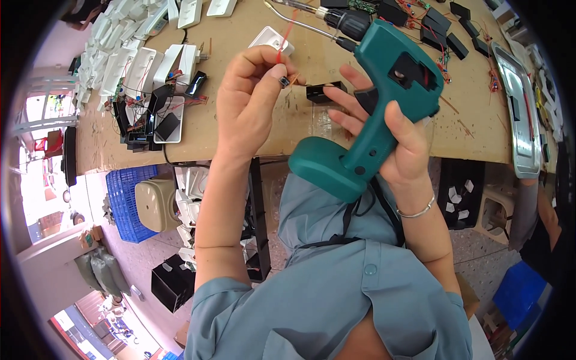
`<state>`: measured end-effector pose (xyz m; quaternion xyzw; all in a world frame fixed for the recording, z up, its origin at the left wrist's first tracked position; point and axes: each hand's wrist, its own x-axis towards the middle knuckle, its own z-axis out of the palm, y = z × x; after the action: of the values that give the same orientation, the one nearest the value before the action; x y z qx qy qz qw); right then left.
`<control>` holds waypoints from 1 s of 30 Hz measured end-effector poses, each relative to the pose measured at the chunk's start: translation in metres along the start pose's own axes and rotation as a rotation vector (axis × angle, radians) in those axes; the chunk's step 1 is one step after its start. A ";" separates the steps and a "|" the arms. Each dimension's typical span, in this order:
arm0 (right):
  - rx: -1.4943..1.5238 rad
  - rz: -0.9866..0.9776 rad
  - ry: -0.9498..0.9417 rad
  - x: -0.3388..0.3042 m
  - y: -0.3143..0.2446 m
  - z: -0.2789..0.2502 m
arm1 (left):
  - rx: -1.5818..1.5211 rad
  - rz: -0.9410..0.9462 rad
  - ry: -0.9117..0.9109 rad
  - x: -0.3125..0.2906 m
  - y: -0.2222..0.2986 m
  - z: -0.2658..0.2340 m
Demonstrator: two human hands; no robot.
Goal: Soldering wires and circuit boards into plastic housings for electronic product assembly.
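above the brown surface (198, 145), in from its near edge, the left hand (252, 99) pinches a small wired part (284, 81), likely light and fragile, best held by its body. across that edge, the right hand (403, 141), fingers loosely spread, cradles a green soldering gun (384, 90) by its handle, probably stiff and heavier.

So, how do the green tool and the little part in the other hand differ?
The green tool is bulky; the little part is tiny. The tool sits in the right hand, some fingers extended; the part is pinched in the left hand. Both are hand-held.
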<state>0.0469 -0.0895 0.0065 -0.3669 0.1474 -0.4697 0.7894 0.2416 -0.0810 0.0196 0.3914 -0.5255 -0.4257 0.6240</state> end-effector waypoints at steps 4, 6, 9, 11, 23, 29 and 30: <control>-0.044 -0.046 0.005 -0.023 -0.014 -0.014 | -0.034 0.066 -0.005 0.010 0.006 -0.005; 0.025 -0.197 0.000 -0.045 -0.025 -0.031 | 0.029 0.096 -0.035 0.013 0.010 -0.007; 0.085 -0.307 0.085 -0.074 -0.040 -0.048 | 0.267 0.039 -0.162 0.009 0.021 0.008; 0.112 -0.282 0.113 -0.086 -0.039 -0.052 | 0.300 -0.036 -0.315 0.008 0.010 0.017; 0.188 -0.181 0.108 -0.080 -0.019 -0.048 | 0.485 0.027 -0.671 0.010 -0.011 0.069; 0.115 -0.147 0.156 -0.079 -0.020 -0.048 | 0.465 -0.079 -0.638 0.007 -0.013 0.081; 0.120 -0.165 0.166 -0.079 -0.020 -0.048 | 0.461 -0.079 -0.640 0.007 -0.012 0.084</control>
<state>-0.0347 -0.0493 -0.0208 -0.2897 0.1534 -0.5698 0.7535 0.1580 -0.0950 0.0227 0.3888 -0.7598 -0.4207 0.3075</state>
